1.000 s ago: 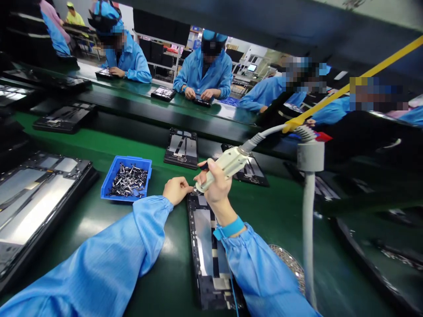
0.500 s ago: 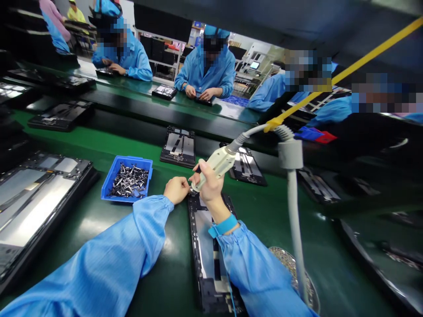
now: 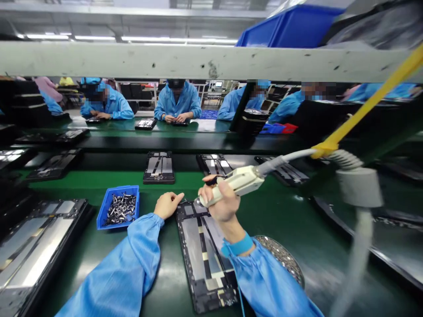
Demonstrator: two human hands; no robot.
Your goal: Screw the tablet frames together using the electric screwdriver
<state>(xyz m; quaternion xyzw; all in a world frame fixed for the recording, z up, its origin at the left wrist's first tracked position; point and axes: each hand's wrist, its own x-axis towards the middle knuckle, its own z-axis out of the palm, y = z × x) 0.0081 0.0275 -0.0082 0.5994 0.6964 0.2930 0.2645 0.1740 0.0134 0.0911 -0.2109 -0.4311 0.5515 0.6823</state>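
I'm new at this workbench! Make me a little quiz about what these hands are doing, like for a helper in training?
1. True or false: the right hand grips the cream electric screwdriver.

2. Which hand is nearer the blue plastic bin of metal parts?
A. The left hand
B. The right hand

3. Fill in the gap: the blue band is on the ____ wrist.

Key: 1. True; 2. A; 3. right
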